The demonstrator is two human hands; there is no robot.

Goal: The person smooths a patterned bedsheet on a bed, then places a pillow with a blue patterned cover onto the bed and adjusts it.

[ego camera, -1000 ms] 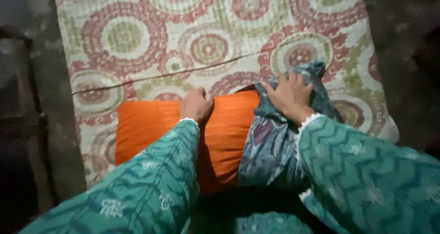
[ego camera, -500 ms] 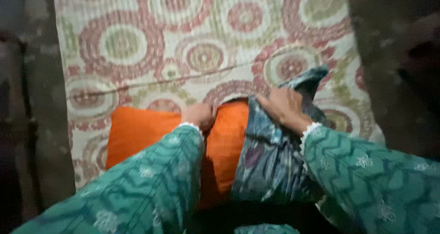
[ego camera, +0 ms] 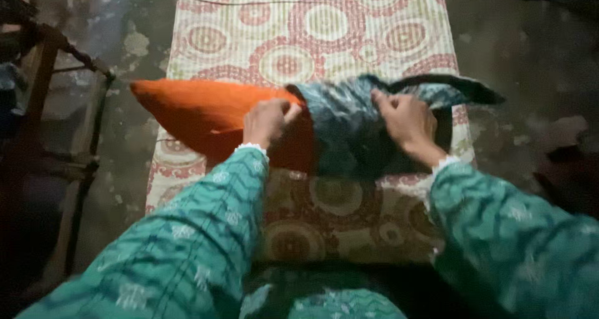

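Far left: a dark wooden frame (ego camera: pixel 68 144), maybe a chair, view too dim to be sure, standing on the stained floor (ego camera: pixel 131 50). Next to it a long mattress (ego camera: pixel 324 25) with a quilted cover, red and green circle pattern on cream, running away from the camera. Orange pillow (ego camera: pixel 193 110) lies across the mattress, its left corner sticking out over the mattress edge. Left hand (ego camera: pixel 267 122), green patterned sleeve, fingers curled shut on the pillow's upper edge, right where the cover begins. Blue-grey printed pillow cover (ego camera: pixel 349 128) sits over the right part of the pillow, its open mouth at the left hand. Right hand (ego camera: pixel 409 122) closed, pinching the cover's top edge. Cover's loose end trails right past the mattress edge, dark inside showing. Floor on the right bare, stained.
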